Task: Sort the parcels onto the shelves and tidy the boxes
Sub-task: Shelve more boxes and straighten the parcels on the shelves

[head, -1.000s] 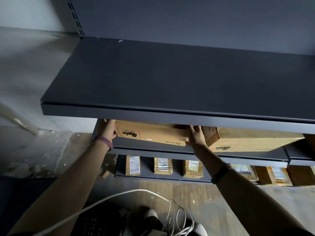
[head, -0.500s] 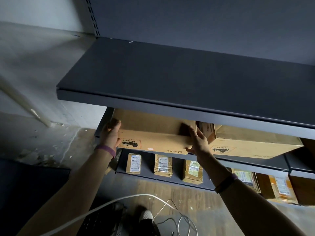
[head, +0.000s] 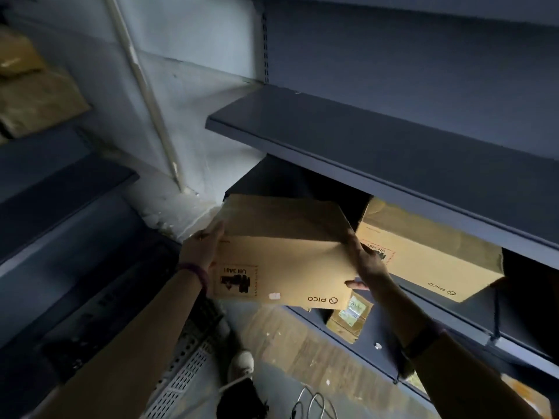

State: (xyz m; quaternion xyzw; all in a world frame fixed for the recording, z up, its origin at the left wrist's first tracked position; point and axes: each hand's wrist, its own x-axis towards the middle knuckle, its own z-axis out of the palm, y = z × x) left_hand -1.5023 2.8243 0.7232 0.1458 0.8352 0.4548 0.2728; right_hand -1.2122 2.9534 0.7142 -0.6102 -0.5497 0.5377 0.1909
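Note:
A flat cardboard box [head: 281, 252], printed upside down with "PICO" and a UN label, hangs tilted in front of the middle shelf, mostly out of the shelf gap. My left hand [head: 204, 247] presses flat against its left side. My right hand [head: 364, 263] grips its right edge, thumb under the bottom corner. A second, similar PICO box [head: 429, 252] lies on the middle shelf to the right. The dark upper shelf [head: 378, 146] above is bare.
Small labelled parcels [head: 351, 316] sit on the bottom shelf below the held box. Another dark shelf unit [head: 60, 182] stands at left with brown parcels [head: 33, 95] on top. Cables [head: 311, 403], a perforated metal panel [head: 181, 379] and my shoe [head: 242, 362] are on the floor.
The box has come forward out from under the upper shelf and tilted, both hands still on its ends. The view has swung left, revealing the left shelf unit.

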